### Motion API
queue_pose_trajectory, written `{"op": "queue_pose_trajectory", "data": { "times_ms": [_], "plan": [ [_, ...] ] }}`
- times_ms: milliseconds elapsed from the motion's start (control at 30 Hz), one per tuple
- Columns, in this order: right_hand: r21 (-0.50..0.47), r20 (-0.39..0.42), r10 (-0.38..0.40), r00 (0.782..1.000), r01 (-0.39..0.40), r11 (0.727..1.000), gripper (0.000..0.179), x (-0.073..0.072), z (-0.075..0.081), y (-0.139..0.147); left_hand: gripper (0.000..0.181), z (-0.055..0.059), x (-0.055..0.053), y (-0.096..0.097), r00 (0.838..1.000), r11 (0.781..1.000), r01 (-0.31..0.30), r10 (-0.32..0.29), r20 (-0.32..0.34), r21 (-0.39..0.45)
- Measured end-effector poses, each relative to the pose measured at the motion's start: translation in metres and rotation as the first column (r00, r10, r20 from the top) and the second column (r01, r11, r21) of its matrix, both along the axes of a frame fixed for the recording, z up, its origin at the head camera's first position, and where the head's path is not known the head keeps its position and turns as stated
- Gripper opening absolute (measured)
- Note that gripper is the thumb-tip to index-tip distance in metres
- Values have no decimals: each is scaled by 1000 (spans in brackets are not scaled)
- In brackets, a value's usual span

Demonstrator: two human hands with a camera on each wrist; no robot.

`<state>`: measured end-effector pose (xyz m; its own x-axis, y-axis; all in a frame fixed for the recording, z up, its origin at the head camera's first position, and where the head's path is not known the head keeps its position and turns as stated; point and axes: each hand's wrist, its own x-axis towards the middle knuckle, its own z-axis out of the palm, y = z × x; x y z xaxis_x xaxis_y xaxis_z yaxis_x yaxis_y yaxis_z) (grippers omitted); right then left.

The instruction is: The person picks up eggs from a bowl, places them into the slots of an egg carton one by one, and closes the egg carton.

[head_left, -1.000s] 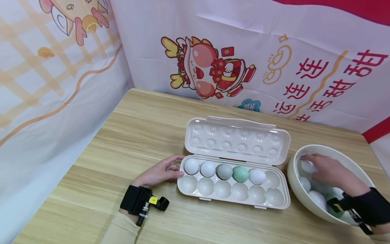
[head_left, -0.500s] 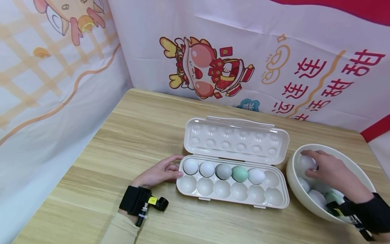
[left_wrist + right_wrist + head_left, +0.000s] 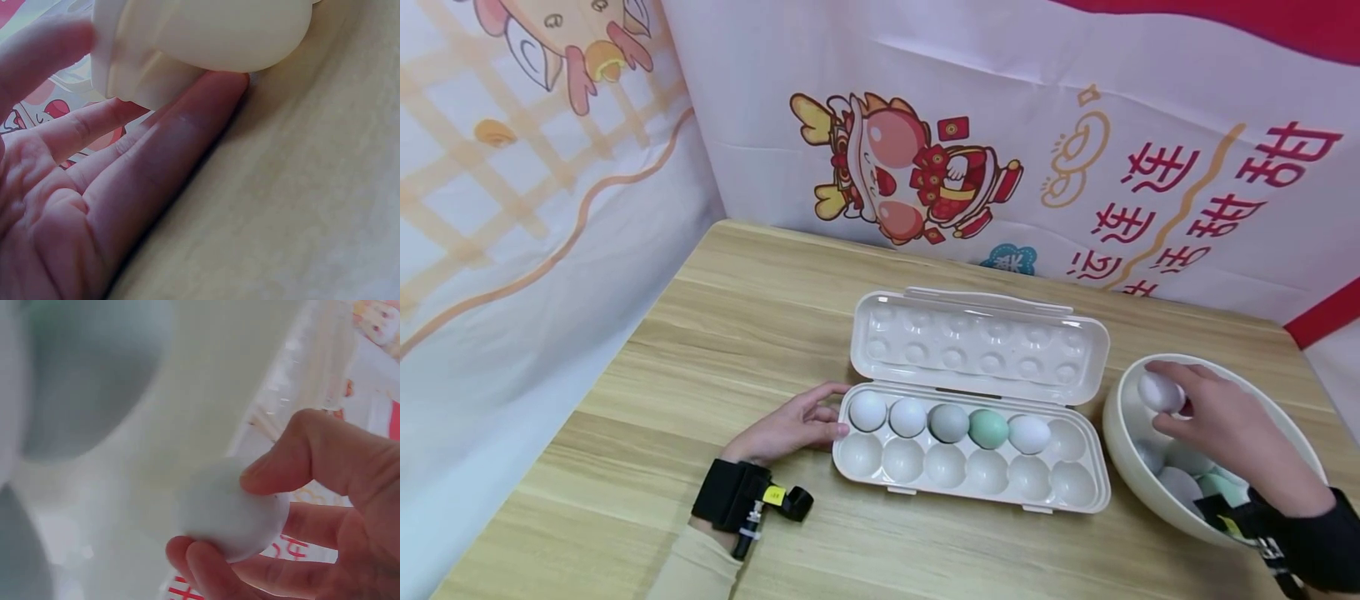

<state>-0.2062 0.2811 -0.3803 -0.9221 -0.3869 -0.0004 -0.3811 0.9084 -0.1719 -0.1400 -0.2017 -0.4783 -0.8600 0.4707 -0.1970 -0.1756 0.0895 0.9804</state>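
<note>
A cream egg carton (image 3: 946,464) lies open on the table, its back row holding several white, grey and green eggs. At its left end, my left hand (image 3: 790,425) grips the carton, with a digit against the rim and fingers reaching under the cups in the left wrist view. Over the left part of a cream bowl (image 3: 1129,479), my right hand (image 3: 1228,429) pinches a white egg (image 3: 1161,392) between thumb and fingertips. In the right wrist view this egg (image 3: 228,506) appears apart from the blurred eggs in the bowl.
Several white, grey and green eggs lie in the bowl, partly hidden by my right hand. The carton's raised lid (image 3: 977,350) leans back behind the cups. Printed cloth (image 3: 745,100) hangs behind and left of the wooden table (image 3: 700,325).
My right hand has lifted the white egg up from the other eggs in the bowl, and the egg has tilted in its fingers. The left hand stays at the carton's end.
</note>
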Motion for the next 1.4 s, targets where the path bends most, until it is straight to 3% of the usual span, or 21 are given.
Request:
{"op": "queue_pose_trajectory", "data": {
  "times_ms": [367, 633, 1000, 1133, 1267, 1400],
  "plan": [
    [-43, -41, -8, 999, 6, 999, 62, 8, 16, -16, 58, -1, 0, -3, 1000, 1000, 5, -5, -17, -23],
    [-37, 21, -53, 998, 54, 998, 68, 14, 23, -24, 57, -1, 0, -2, 1000, 1000, 2, -2, -12, -12],
    [-102, -52, -57, 997, 52, 993, 70, 30, 29, -27, 57, 0, 0, -1, 1000, 1000, 6, -6, -13, -3],
    [-147, -90, -19, 996, 6, 989, 69, 35, 27, -28, 56, 0, 0, -1, 1000, 1000, 8, -8, -10, -8],
    [-185, -139, 63, 988, -89, 979, 69, 41, 23, -33, 56, -1, 0, 0, 1000, 1000, 8, -8, -5, -5],
    [-196, -219, 149, 964, -193, 961, 69, 44, 18, -40, 58, -1, 0, 0, 1000, 1000, 6, -6, 2, -3]
  ]
}}
